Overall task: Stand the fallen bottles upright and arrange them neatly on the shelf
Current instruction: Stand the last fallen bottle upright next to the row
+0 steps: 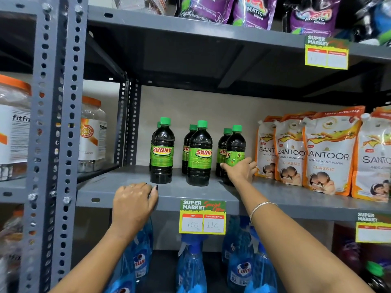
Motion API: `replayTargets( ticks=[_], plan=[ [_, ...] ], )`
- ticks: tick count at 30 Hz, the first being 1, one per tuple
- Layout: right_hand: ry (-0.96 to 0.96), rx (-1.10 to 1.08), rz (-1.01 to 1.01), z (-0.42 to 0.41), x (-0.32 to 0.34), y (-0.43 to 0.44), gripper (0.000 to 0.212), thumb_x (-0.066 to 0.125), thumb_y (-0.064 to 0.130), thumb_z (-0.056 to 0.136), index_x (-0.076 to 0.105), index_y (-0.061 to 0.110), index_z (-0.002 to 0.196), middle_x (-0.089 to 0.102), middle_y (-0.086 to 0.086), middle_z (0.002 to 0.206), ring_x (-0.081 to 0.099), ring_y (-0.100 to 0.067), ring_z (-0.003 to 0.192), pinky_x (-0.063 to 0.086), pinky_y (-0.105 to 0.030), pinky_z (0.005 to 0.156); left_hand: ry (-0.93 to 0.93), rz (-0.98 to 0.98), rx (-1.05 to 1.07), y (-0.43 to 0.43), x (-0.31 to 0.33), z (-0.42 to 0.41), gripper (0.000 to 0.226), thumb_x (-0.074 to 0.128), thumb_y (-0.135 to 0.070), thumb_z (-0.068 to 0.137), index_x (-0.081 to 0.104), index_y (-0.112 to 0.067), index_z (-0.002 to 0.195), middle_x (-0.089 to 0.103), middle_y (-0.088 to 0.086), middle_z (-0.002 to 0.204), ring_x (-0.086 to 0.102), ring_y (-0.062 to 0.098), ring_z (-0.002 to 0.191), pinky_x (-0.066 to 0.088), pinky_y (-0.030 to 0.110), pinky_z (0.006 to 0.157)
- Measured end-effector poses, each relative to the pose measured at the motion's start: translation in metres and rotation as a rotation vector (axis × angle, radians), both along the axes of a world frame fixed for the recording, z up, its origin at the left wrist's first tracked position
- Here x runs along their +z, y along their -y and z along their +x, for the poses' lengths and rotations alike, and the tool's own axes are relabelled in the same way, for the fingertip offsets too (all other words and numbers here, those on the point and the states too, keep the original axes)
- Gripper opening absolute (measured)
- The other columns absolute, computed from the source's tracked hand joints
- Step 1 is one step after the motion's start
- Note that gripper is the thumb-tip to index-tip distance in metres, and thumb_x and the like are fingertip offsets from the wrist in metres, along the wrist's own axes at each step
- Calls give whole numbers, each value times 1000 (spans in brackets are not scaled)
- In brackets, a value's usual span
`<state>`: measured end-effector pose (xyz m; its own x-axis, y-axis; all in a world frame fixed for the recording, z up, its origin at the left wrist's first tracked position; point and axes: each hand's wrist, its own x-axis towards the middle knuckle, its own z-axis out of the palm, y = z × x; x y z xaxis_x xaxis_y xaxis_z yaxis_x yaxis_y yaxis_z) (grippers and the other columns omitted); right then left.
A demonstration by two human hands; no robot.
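Several dark SUNNY bottles with green caps and green labels stand upright in pairs on the grey shelf [101, 187]. The left front bottle [161, 151] and the middle front bottle [200, 154] stand free. My right hand [240, 171] wraps around the lower part of the right front bottle [235, 146], thumb on its left side. My left hand [133, 200] rests palm down on the shelf's front edge, just in front of the left bottle, holding nothing.
Orange and white SANTOOR hand wash pouches [329, 153] stand close to the right of my right hand. A perforated steel upright [55, 123] bounds the shelf on the left. Blue Colin spray bottles [191, 265] fill the shelf below; purple pouches [251, 11] sit above.
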<state>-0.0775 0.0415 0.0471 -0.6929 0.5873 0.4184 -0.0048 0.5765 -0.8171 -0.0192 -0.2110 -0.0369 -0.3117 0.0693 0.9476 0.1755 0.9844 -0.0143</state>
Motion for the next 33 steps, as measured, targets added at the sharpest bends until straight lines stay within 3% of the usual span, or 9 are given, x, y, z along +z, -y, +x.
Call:
replayTargets(
  ticks=[3,9,13,17,23,26,29,33],
  plan=[
    [-1,-16,7,0,1,-1,80,79,28,74,31,2,134,32,-18,143,30,-33,134,38,-42,103,1,-5,1,-1,1,1,45,34,-28,84,58,-12,50,58,4,48,54,25,43,41,30,48],
    [-51,48,-152,-6,0,-6,60,69,18,83,33,3,128,49,-19,135,49,-37,123,44,-50,100,9,-3,6,-1,1,1,46,33,-29,85,59,-11,50,58,4,48,54,25,43,41,31,48],
    [-42,65,-162,-7,1,-8,61,64,20,86,31,4,136,37,-18,143,33,-34,134,35,-46,105,12,3,8,-1,1,2,47,32,-29,85,59,-11,51,59,4,49,54,24,43,41,30,48],
    [3,24,-111,-4,0,-10,74,74,27,80,32,4,136,29,-18,145,26,-33,136,37,-44,102,10,-2,3,-2,1,2,47,33,-29,85,60,-11,51,59,4,49,55,25,43,41,30,48],
    [-59,38,-208,-8,0,-12,63,77,12,77,35,4,123,52,-21,129,48,-36,122,44,-48,98,5,9,7,-1,1,1,46,33,-28,85,56,-11,49,57,5,47,54,26,43,40,29,48],
    [-61,144,-268,-10,-3,-17,54,68,5,84,33,3,125,53,-19,126,53,-35,117,46,-40,94,6,3,9,-1,1,2,45,34,-28,84,57,-11,49,57,5,47,54,26,43,40,29,49],
    [-72,202,-299,-14,-5,-20,53,61,3,87,32,5,131,48,-18,134,45,-35,125,42,-44,103,12,4,9,-2,1,2,45,34,-27,84,56,-11,49,57,5,47,54,27,43,40,30,49],
    [7,137,-203,-11,-4,-17,74,72,26,82,29,5,139,26,-20,145,24,-36,136,27,-46,111,18,10,12,-2,0,1,46,33,-28,84,56,-10,49,57,6,48,54,27,44,40,31,49]
  ],
)
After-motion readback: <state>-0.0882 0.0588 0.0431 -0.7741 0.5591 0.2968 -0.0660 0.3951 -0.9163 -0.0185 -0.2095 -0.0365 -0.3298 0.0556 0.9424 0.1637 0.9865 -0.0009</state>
